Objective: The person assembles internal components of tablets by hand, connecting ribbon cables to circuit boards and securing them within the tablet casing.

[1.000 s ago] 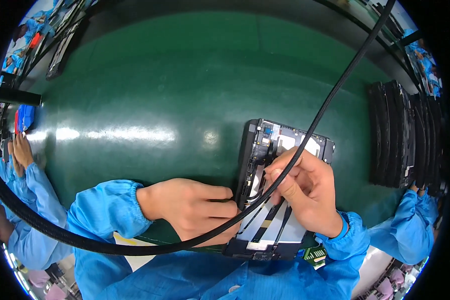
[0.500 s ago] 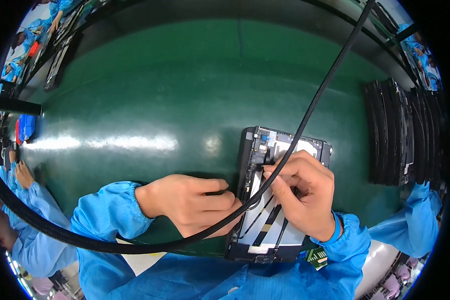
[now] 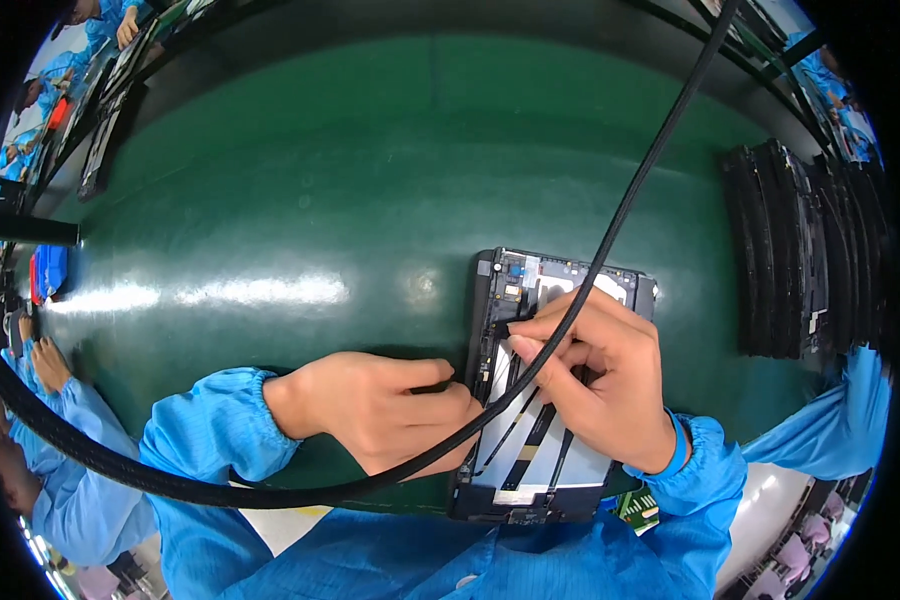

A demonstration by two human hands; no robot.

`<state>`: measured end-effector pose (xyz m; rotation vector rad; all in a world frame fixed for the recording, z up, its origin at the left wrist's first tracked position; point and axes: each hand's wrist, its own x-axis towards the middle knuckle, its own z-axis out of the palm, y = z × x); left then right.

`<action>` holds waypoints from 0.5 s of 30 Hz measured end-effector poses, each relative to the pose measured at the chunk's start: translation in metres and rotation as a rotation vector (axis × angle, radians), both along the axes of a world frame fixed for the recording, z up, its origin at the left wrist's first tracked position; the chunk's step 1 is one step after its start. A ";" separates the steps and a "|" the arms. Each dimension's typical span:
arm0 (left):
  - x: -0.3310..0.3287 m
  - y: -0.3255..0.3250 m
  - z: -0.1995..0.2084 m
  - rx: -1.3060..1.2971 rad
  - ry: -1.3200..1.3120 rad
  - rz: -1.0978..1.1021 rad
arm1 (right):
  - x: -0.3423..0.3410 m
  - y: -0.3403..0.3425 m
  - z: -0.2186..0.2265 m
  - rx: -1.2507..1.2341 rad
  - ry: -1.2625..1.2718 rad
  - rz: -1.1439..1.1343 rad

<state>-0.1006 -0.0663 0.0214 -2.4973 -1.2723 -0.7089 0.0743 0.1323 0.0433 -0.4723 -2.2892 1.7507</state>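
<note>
An opened tablet (image 3: 573, 470) lies on the green table in front of me, its inner boards, pale battery and dark flat cables exposed. At its left edge rests my left hand (image 3: 385, 410), fingers curled in against the tablet's side; their tips are partly hidden. Over the tablet's upper middle, my right hand (image 3: 600, 375) pinches thumb and index finger together by a small dark part near the boards. What lies between those fingertips is too small to make out. A thick black braided cable (image 3: 625, 200) crosses the view in front of both hands and the tablet.
At the right stands a row of upright black panels (image 3: 770, 250). A blue object (image 3: 50, 272) sits at the far left near a dark bar (image 3: 25, 228). Co-workers in blue sleeves (image 3: 95, 430) are on both sides. A green circuit board (image 3: 638, 508) shows below the tablet.
The right hand's pinched fingertips have moved slightly left and up over the tablet. My left hand keeps almost the same place. The whole view has shifted a little.
</note>
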 end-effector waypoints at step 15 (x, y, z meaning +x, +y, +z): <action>-0.009 0.015 0.001 -0.007 -0.006 -0.014 | -0.035 0.026 -0.001 0.185 0.053 0.125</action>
